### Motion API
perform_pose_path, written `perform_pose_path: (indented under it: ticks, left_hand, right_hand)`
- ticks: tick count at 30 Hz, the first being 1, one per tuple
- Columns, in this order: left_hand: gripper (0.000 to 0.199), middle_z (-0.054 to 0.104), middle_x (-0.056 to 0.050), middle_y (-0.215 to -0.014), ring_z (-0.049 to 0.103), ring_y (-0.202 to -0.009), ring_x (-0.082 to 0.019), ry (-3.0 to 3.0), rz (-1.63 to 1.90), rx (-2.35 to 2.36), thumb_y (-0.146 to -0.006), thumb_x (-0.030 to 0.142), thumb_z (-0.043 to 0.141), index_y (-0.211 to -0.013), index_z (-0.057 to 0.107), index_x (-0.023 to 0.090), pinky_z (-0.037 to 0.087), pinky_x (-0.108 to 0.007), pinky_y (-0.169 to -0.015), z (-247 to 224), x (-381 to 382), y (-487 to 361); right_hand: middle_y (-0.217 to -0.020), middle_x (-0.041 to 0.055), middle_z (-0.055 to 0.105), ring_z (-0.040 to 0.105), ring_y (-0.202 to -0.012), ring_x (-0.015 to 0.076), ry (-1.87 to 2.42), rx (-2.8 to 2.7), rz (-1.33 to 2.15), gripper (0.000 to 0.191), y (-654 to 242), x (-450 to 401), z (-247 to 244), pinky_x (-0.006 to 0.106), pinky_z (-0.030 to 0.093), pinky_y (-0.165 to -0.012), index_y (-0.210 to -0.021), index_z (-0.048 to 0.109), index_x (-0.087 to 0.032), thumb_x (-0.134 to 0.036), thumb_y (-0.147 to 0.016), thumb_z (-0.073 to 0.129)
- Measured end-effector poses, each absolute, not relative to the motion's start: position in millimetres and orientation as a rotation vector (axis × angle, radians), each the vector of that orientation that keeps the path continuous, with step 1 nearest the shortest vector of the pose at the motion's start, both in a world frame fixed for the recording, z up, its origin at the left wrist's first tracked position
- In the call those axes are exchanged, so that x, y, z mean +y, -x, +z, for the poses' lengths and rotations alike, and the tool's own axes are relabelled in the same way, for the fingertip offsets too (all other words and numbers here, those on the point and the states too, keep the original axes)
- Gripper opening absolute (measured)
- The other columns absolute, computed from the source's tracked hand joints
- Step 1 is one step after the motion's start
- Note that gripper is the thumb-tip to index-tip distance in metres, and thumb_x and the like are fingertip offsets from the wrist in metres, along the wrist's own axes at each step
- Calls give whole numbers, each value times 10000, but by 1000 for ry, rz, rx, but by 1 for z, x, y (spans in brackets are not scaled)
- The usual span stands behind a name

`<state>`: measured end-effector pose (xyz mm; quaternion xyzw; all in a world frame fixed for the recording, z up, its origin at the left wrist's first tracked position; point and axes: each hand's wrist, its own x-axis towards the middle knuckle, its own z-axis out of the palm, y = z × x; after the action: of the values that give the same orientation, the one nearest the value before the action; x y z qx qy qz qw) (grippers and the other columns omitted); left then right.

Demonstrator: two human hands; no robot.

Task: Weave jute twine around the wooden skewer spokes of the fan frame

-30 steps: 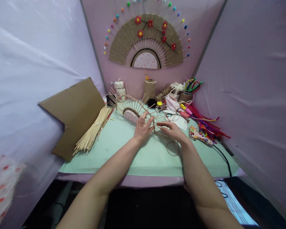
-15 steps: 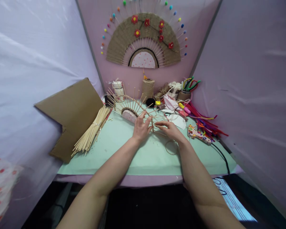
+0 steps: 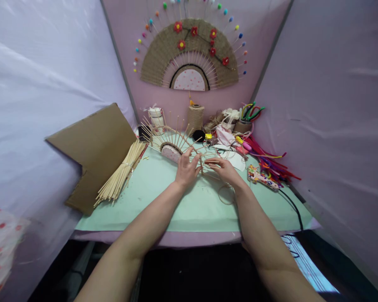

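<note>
A half-finished fan of thin wooden sticks (image 3: 168, 136) spreads out from a half-round base (image 3: 170, 153) covered in dotted cloth. My left hand (image 3: 186, 170) grips its right side, thumb and fingers around the sticks and the twine woven across them. Just to the right, my right hand (image 3: 223, 169) has its fingertips pinched together at the stick ends, on what looks like thin twine. A loop of that twine (image 3: 226, 195) hangs down beside the right wrist onto the table. The exact grip of the right fingertips is too small to make out.
Left are a bundle of sticks (image 3: 121, 172) and folded cardboard (image 3: 97, 147). Behind stand a white jar (image 3: 156, 117) and a twine spool (image 3: 195, 118). Pipe cleaners (image 3: 271, 161) and a corded glue gun (image 3: 263, 179) lie right. A finished fan (image 3: 157, 54) hangs on the wall.
Almost nothing differs. The right fingers have shifted very slightly at the stick ends, while the left hand keeps its hold on the fan.
</note>
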<state>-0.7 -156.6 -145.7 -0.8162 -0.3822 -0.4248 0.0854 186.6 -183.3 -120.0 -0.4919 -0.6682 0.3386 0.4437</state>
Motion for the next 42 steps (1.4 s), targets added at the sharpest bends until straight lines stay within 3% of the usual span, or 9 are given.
perform_pose_path:
  ticks: [8,13,25,33,38,42]
  left_hand:
    - [494,356,-170,-1416,457,-1198,-281,2432,-1274,-1160,-806,213,675,-1272,511,225,411,-492,-1016,-145,-157,1]
    - [486,369,-168,-1402,465,-1182,-275,2423,-1281,-1151,-797,204,685,-1256,525,212,417,-473,-1018,-145,-158,1]
    - [489,366,-154,-1416,473,-1200,-270,2414,-1270,-1175,-798,194,683,-1258,521,232,429,-468,-1018,-144,-159,1]
    - [567,355,-156,-1423,457,-1241,-279,2441,-1330,-1103,-802,177,666,-1312,431,253,411,-485,-1033,-148,-158,3]
    - [614,407,-184,-1355,413,-1296,-301,2427,-1439,-1130,-807,237,674,-1333,358,200,390,-496,-1053,-150,-157,3]
    - [651,443,-177,-1299,418,-1283,-324,2477,-1453,-1311,-757,273,734,-1304,394,174,389,-508,-1051,-150,-154,3]
  right_hand:
    - [-1030,82,717,649,-966,218,1124,-1564,1000,350,-180,-172,-114,379,464,-931,-935,740,-187,-457,-714,721]
    - [-873,50,704,626,-809,176,1143,-1521,1114,391,-179,-172,-110,333,468,-831,-846,719,-159,-487,-641,772]
    - [-702,10,640,541,-634,131,1090,-1559,1245,414,-176,-161,-114,268,412,-635,-742,657,-152,-531,-631,780]
    - [-726,1,625,551,-674,134,1041,-1594,1251,389,-176,-158,-118,276,418,-684,-747,637,-159,-517,-666,765]
    - [-814,35,673,626,-827,186,996,-1577,1320,379,-176,-159,-118,298,443,-765,-753,618,-173,-509,-670,771]
    - [-863,45,682,630,-882,198,957,-1596,1329,368,-177,-158,-119,299,447,-790,-744,603,-176,-495,-676,774]
